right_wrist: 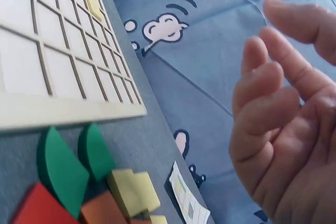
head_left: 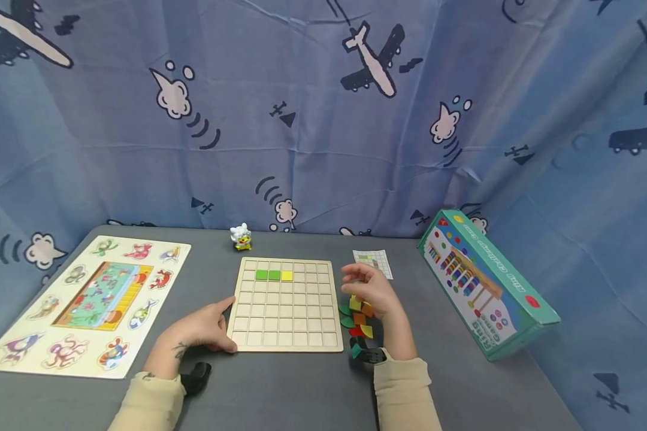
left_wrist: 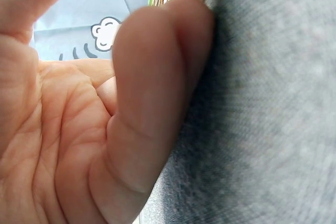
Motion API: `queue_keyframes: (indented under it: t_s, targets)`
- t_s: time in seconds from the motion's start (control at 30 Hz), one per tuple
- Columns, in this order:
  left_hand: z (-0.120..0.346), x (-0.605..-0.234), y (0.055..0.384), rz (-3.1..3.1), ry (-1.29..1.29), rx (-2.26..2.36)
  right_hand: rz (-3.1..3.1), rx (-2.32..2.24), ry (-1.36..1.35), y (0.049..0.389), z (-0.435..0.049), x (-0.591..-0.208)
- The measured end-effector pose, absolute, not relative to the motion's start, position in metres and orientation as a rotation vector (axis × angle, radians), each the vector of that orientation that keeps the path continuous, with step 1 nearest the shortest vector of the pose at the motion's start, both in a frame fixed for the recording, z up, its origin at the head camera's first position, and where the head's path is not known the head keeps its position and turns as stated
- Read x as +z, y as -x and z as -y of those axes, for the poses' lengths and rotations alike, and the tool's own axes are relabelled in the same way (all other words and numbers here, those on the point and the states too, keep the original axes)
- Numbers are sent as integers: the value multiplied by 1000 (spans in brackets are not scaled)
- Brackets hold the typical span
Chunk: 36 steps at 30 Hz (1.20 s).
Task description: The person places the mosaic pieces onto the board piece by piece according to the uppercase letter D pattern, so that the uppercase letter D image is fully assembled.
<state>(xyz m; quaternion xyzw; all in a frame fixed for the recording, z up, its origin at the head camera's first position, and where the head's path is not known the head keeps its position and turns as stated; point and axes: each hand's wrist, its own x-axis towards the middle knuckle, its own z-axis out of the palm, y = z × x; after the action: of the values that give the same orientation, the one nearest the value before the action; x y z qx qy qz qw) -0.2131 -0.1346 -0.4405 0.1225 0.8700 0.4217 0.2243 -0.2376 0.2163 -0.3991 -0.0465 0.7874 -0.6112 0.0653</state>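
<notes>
A pale wooden grid board (head_left: 286, 345) lies on the grey table. In its second row from the far side sit two green squares (head_left: 268, 275) and a yellow square (head_left: 287, 275), side by side. My left hand (head_left: 202, 328) touches the board's left edge, index finger and thumb spread apart. Above the right edge hovers my right hand (head_left: 374, 290), its fingers loosely bent and nothing between them. Beneath it is a small heap of pieces: curved green ones (right_wrist: 60, 174), yellow blocks (right_wrist: 126, 190), an orange block (right_wrist: 102, 211) and a red one (right_wrist: 42, 209).
Behind the right hand lies a small printed grid card (head_left: 374, 260). A green toy box (head_left: 485, 287) stands at the right, and a sea-animal puzzle board (head_left: 86, 251) covers the left. A small figurine (head_left: 241, 237) is near the back edge, before a blue curtain (head_left: 302, 120).
</notes>
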Motion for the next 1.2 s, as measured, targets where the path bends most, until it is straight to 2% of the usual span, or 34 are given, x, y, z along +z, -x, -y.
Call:
queue_keyframes:
  t_s: [0.5, 0.67, 0.97, 1.2]
  targets:
    - [138, -442, 213, -2397, -330, 1160, -2358, -1596, 246, 242, -231, -426]
    - [138, -441, 212, -2398, -328, 1175, -2464, -1442, 323, 239, -226, -424]
    - [137, -440, 213, -2381, -355, 1174, -2723, -1056, -80, 240, -210, -429]
    - [135, -441, 213, -2388, -346, 1179, -2802, -868, -145, 237, -205, -429]
